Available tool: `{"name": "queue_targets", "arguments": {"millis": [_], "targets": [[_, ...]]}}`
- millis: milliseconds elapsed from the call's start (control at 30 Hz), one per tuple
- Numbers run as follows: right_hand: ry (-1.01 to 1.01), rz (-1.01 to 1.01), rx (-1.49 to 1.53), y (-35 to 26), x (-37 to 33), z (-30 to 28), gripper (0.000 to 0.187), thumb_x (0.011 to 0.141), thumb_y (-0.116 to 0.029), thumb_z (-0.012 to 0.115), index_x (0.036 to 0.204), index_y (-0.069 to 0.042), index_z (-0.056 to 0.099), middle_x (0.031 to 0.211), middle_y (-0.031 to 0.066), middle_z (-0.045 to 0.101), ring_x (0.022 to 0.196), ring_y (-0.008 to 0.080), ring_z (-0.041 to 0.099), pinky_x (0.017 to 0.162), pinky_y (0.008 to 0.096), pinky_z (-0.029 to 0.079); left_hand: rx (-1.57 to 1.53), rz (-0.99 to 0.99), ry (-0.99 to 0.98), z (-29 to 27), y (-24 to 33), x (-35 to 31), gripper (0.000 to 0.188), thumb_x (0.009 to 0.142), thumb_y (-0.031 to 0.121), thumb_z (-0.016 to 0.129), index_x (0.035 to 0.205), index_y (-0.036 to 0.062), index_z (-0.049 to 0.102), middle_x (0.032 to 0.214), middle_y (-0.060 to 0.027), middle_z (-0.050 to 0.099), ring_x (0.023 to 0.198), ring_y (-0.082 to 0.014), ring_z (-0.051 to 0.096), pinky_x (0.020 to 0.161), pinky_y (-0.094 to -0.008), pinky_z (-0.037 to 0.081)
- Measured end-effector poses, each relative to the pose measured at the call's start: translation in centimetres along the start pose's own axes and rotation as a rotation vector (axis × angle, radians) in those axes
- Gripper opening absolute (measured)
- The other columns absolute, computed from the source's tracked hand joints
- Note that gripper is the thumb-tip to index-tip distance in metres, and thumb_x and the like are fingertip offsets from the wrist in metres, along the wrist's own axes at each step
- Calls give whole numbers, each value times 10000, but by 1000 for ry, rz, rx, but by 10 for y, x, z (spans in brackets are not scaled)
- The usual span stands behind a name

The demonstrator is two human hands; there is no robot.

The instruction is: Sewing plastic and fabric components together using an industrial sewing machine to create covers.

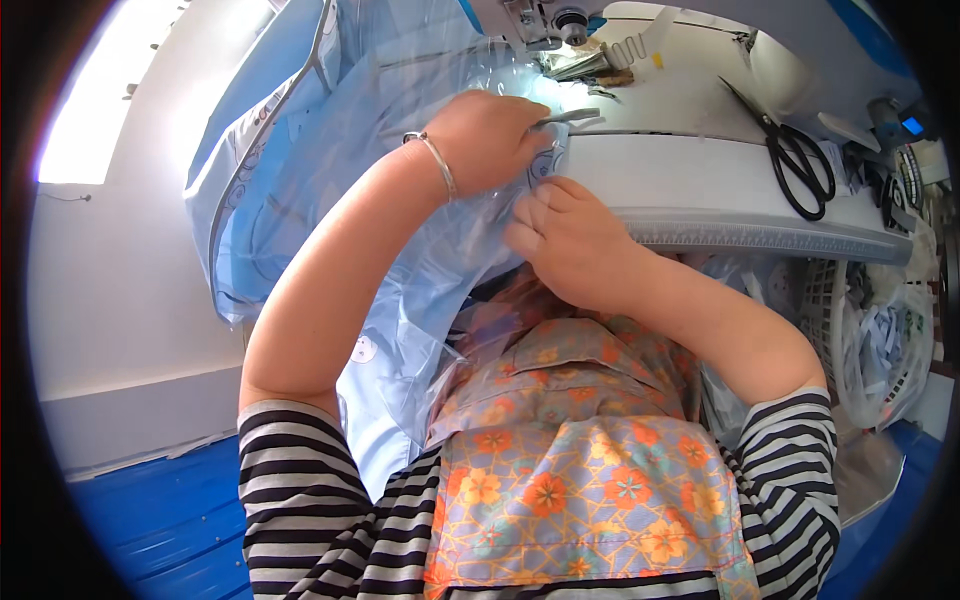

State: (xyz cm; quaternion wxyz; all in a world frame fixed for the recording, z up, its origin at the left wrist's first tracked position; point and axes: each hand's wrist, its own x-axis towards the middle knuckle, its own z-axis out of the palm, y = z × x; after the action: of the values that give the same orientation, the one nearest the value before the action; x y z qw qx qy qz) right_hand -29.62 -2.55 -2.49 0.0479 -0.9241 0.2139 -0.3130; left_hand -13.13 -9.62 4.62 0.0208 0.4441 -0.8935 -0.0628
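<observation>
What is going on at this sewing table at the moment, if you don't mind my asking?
A person in a striped top and flowered apron is working light blue fabric at a white sewing table. The left hand, with a bracelet on the wrist, holds a small metal tool over the cloth, possibly thread snips. The right hand pinches the cloth at the table's edge. Black scissors lie unused on the table to the right.

Sewing workshop: sewing machine (545, 20), scissors (795, 155), blue fabric (290, 180).

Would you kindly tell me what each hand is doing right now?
Left hand: closed on a small metal tool, over the light blue fabric.
Right hand: fingers curled, pinching the fabric edge.
</observation>
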Motion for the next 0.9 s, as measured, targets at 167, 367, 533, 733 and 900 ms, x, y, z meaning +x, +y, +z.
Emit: {"name": "queue_targets", "arguments": {"millis": [167, 367, 533, 733, 900], "targets": [[-87, -17, 33, 3, 12, 5, 146, 723, -59, 565, 867, -86, 562, 825, 69, 566, 850, 271, 575, 810, 412, 480, 1, 134, 119, 13, -7, 0, 364, 906, 270, 521, 1160, 28, 619, 1146, -157, 641, 1026, -338, 607, 889, -433, 479], [215, 153, 248, -6, -6, 24, 185, 674, -6, 609, 842, -80, 591, 830, 78, 588, 760, 308, 589, 657, 412, 501, 111, 76, 73, 30, 8, -1, 375, 902, 244, 533, 1203, 26, 578, 1202, -132, 609, 1076, -311, 591, 906, -413, 480], [283, 142, 314, -1, -1, 23, 195, 656, 12, 641, 828, -67, 595, 837, 87, 589, 772, 296, 593, 658, 389, 509, 99, 99, 190, 35, 0, 0, 365, 876, 185, 552, 1200, 18, 569, 1163, -131, 607, 1062, -303, 586, 885, -415, 488], [172, 243, 278, 17, 15, 11, 183, 656, 30, 645, 832, -18, 631, 853, 109, 592, 773, 310, 591, 667, 390, 503, 52, 52, 123, 30, -18, 20, 342, 838, 152, 572, 1151, 17, 602, 1093, -118, 616, 1043, -295, 587, 907, -398, 470], [207, 280, 284, 29, 22, 13, 172, 668, 43, 637, 834, 0, 645, 882, 127, 600, 807, 327, 583, 699, 405, 498, 141, 109, 237, 36, -28, 28, 299, 855, 175, 575, 1113, 39, 642, 1132, -109, 601, 1093, -280, 560, 927, -406, 448]]}}
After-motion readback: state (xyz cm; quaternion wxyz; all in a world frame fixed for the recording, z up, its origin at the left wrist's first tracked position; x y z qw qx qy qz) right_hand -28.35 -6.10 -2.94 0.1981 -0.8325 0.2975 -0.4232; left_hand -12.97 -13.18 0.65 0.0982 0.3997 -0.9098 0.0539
